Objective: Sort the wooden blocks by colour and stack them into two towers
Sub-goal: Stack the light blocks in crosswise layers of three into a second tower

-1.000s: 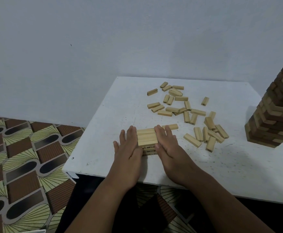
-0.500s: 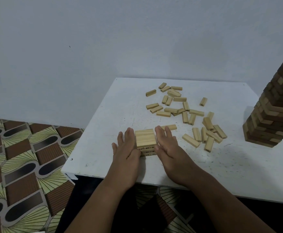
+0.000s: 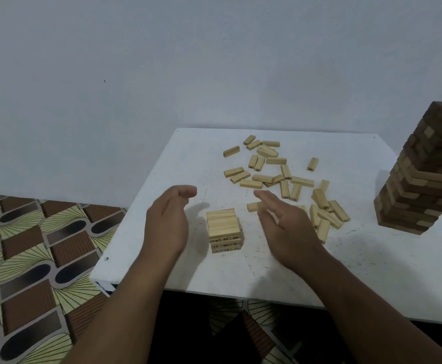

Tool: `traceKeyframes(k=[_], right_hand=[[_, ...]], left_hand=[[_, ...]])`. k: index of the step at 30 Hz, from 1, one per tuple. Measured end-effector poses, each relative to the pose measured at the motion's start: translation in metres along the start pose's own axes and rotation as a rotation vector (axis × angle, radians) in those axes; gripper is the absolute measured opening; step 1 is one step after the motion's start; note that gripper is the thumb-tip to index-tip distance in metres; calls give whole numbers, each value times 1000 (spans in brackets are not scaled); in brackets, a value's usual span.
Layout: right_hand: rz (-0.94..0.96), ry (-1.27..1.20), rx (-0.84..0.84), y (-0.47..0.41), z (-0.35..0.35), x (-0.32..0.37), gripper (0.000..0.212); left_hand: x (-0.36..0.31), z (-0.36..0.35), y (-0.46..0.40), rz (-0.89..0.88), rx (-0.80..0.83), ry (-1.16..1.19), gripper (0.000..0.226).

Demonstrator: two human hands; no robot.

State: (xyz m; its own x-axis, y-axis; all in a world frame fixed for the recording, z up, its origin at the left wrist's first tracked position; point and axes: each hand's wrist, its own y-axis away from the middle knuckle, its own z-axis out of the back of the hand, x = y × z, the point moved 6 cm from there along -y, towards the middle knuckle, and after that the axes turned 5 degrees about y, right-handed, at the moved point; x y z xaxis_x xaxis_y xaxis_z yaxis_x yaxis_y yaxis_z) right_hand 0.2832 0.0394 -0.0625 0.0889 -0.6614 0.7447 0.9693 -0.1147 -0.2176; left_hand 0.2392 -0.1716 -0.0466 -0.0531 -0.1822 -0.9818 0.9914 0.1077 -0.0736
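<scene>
Two bare hands show, the left hand [image 3: 167,227] and the right hand [image 3: 288,232], neither holding anything. One white square counter [image 3: 346,271] carries everything. Two stacks stand on it: one short stack of pale wooden blocks [image 3: 223,229], with three layers showing on its near side, and one tall tower of mixed dark brown and pale wooden blocks [image 3: 422,174], its layers too many and too blurred to count. Loose pale rectangular wooden blocks [image 3: 275,174] lie scattered behind the hands, roughly thirty; where they overlap, the exact number cannot be told.
</scene>
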Motion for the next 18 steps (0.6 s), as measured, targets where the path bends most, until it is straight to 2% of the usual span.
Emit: traceKeyframes(k=[6,12,14,18], right_hand=[[43,56,-61,-45,2,4,30],[13,129,-39,-108,3,-17,26],[13,167,-43,-130,5,-28,27],[-30,248,-27,-182,6,-51,30]], left_hand=[[-8,-30,-51,-13,156,-134,29],[-2,-74,-122,-192,250,-455,19],[0,-91,-146,-236,278,-517,22],[3,-132,-190,-280,337,-690,47]])
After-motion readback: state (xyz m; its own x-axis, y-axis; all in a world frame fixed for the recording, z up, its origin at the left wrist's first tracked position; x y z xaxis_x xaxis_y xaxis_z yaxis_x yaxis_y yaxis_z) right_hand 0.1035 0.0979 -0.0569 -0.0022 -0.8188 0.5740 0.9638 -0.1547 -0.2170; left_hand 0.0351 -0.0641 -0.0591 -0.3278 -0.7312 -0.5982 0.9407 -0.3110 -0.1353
